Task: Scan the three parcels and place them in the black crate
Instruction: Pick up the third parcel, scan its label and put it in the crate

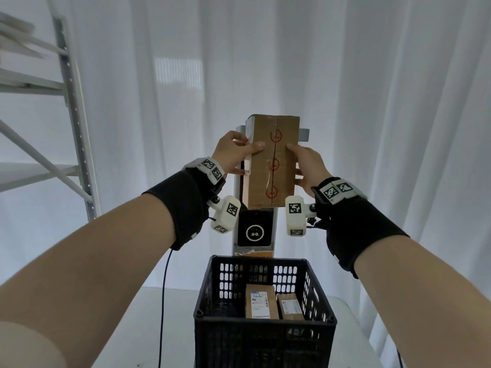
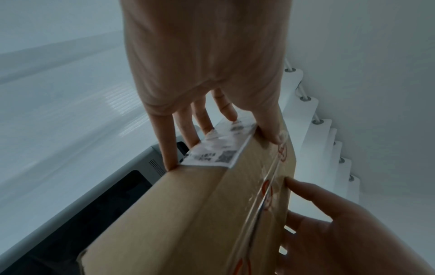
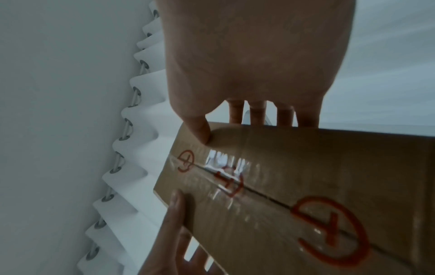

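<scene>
Both hands hold a brown cardboard parcel [image 1: 272, 160] upright against the scanner stand [image 1: 255, 229], above the black crate [image 1: 265, 325]. My left hand [image 1: 233, 152] grips its left edge, thumb on the taped face, fingers behind by the white label [image 2: 219, 148]. My right hand [image 1: 305, 166] grips the right edge the same way, thumb on the near face. Red circle marks run along the parcel's tape seam [image 3: 329, 230]. Two more parcels, one [image 1: 261, 301] beside the other [image 1: 291, 306], lie flat on the crate floor. The scanner's dark screen [image 2: 105, 201] faces the parcel's hidden side.
The crate stands on a white table [image 1: 148, 328]. A grey metal shelving rack [image 1: 71, 107] rises at the left. White curtains [image 1: 372, 102] hang behind and to the right. A black cable [image 1: 163, 301] drops from my left wrist across the table.
</scene>
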Action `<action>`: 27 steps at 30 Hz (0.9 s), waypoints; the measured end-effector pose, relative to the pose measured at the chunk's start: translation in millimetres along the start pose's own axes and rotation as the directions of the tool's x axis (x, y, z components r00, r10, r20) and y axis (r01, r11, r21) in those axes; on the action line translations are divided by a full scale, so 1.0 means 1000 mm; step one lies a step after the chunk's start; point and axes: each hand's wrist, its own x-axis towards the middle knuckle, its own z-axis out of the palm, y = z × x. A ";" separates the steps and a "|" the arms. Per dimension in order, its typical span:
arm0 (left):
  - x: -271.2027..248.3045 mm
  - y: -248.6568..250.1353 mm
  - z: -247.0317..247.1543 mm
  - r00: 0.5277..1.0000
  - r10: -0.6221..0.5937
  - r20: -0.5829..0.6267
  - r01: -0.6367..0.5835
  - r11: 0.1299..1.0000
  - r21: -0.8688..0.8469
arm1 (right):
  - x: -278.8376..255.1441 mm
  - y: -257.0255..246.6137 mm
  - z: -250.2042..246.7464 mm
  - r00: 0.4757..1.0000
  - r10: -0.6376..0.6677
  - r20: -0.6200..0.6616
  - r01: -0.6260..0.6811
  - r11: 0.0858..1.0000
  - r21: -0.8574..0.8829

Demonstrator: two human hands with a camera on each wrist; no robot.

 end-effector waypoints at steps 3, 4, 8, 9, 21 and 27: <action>-0.003 0.003 0.001 0.999 -0.022 0.036 0.024 0.999 -0.035 | -0.002 0.002 0.008 1.000 0.011 -0.023 -0.011 1.000 -0.006; -0.004 0.005 0.001 0.999 -0.028 0.044 0.031 0.998 -0.060 | -0.002 0.003 0.010 1.000 0.010 -0.020 -0.010 1.000 -0.002; -0.008 0.006 -0.006 0.997 -0.042 0.068 0.048 0.994 -0.096 | -0.008 0.008 0.014 1.000 0.029 0.005 -0.029 0.999 0.024; -0.009 0.006 -0.008 0.997 -0.040 0.070 0.047 0.994 -0.101 | -0.009 0.010 0.014 1.000 0.027 0.008 -0.027 1.000 0.016; -0.019 -0.001 -0.026 0.999 -0.021 0.029 0.025 0.991 -0.129 | -0.015 0.015 0.022 1.000 0.027 -0.004 -0.027 1.000 -0.001; -0.026 -0.006 -0.026 0.995 -0.085 0.051 0.092 0.985 -0.148 | -0.021 0.018 0.024 0.998 0.050 0.023 -0.052 0.996 0.068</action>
